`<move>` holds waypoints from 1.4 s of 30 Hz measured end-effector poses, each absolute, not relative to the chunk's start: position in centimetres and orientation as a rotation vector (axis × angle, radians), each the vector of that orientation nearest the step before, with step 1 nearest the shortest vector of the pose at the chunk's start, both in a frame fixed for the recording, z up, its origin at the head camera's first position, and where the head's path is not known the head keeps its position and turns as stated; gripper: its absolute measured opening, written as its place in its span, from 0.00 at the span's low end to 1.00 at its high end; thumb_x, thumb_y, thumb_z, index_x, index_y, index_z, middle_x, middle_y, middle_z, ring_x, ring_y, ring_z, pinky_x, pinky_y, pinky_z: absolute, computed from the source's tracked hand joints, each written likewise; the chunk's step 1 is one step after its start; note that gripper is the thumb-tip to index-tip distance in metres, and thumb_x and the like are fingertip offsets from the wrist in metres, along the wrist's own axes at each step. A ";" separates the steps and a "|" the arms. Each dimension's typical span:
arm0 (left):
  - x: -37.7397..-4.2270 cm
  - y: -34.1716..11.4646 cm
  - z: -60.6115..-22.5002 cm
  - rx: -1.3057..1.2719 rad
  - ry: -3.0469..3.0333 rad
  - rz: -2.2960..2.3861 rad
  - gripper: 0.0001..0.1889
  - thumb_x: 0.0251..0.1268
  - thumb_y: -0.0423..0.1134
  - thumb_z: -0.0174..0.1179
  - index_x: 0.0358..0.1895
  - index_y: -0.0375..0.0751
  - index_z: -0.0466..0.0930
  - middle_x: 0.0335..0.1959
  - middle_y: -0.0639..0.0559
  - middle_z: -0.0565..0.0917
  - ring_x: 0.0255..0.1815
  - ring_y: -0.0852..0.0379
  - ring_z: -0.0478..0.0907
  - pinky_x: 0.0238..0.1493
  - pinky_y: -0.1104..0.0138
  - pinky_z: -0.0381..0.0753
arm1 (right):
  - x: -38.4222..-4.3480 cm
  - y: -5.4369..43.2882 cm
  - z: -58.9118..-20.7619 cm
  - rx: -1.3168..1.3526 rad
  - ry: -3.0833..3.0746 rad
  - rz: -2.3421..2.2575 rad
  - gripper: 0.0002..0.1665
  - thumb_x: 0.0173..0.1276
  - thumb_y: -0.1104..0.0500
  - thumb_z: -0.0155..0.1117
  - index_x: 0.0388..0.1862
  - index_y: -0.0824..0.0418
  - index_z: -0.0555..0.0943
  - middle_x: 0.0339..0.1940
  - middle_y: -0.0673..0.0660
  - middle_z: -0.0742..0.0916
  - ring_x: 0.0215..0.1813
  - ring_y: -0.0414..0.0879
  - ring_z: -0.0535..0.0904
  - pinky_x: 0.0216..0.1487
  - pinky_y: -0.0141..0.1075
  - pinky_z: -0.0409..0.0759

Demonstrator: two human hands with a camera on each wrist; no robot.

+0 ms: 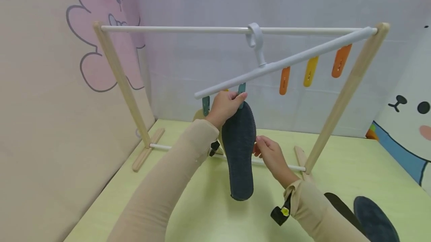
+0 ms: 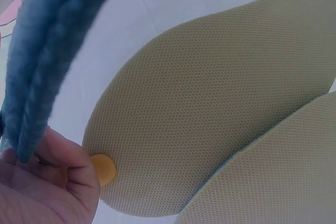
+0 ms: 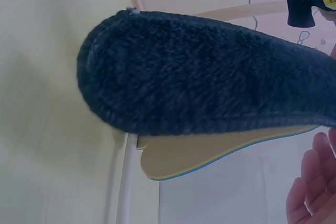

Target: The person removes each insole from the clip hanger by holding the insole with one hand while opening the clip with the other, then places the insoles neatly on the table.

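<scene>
**Dark insole (image 1: 240, 152), broad end up**

Its blue-grey face is plush, its edge stitched. It sits at 6 o'clock from the green clip (image 1: 241, 88), pinched by left hand (image 1: 225, 106); at 3 o'clock, the right hand (image 1: 273, 156) holds nothing, fingers loosely bent.

— What shade is the front insole (image 1: 240, 152)?
— Dark blue-grey. The insoles (image 2: 210, 93) behind it are beige with a fine mesh pattern.
— And the clips (image 1: 284, 81)?
— Dark green on the left; orange, yellow and orange on the right.
— The hanger (image 1: 303, 57)?
— White, like the bars (image 1: 175, 29). The posts (image 1: 347, 101) are pale wood.
— Sleeves (image 1: 168, 182)?
— Plain beige. The counter (image 1: 202, 216) is pale yellow-green, the cartoon animal (image 1: 95, 70) pink with grey outlines.
</scene>
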State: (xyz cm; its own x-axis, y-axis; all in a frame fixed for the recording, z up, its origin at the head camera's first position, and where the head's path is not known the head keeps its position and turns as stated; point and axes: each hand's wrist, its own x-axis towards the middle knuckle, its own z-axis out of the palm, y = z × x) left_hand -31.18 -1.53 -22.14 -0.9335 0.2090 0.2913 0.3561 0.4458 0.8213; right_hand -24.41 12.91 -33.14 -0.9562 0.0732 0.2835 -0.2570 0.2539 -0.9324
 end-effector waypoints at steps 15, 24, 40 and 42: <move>-31.2 -2.0 -22.2 -0.496 -2.576 -1.472 0.24 0.71 0.47 0.56 0.16 0.42 0.63 0.14 0.55 0.58 0.17 0.60 0.56 0.23 0.70 0.55 | -25.3 10.3 -32.0 0.167 -2.206 1.844 0.14 0.71 0.64 0.59 0.46 0.77 0.77 0.34 0.61 0.85 0.32 0.36 0.78 0.37 0.28 0.77; -31.8 -1.9 -22.3 -0.492 -2.517 -1.838 0.17 0.72 0.46 0.54 0.39 0.32 0.80 0.31 0.47 0.77 0.44 0.54 0.74 0.53 0.65 0.70 | -25.3 10.1 -31.7 0.179 -2.257 1.811 0.11 0.70 0.67 0.57 0.44 0.78 0.77 0.34 0.63 0.86 0.33 0.34 0.79 0.38 0.27 0.78; -31.5 -0.8 -21.3 -0.452 -2.451 -1.678 0.20 0.75 0.46 0.50 0.36 0.32 0.82 0.41 0.44 0.85 0.47 0.53 0.75 0.42 0.69 0.67 | -25.2 9.6 -31.4 0.177 -2.306 1.679 0.08 0.69 0.67 0.60 0.35 0.74 0.76 0.17 0.49 0.73 0.23 0.41 0.68 0.27 0.33 0.67; -31.4 -0.7 -21.1 -0.464 -2.464 -1.602 0.19 0.74 0.47 0.51 0.37 0.34 0.84 0.41 0.45 0.85 0.43 0.55 0.74 0.38 0.72 0.65 | -25.2 9.8 -31.3 0.167 -2.301 1.665 0.08 0.69 0.67 0.60 0.36 0.75 0.77 0.18 0.51 0.76 0.24 0.41 0.69 0.28 0.33 0.68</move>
State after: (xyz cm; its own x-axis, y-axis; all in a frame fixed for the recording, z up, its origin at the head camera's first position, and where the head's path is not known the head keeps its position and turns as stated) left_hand -31.38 -0.74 -21.09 -0.9379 0.1673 0.3038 0.3455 0.3761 0.8598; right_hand -25.17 9.78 -31.30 -0.9497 0.0781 0.3034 -0.2637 0.3234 -0.9088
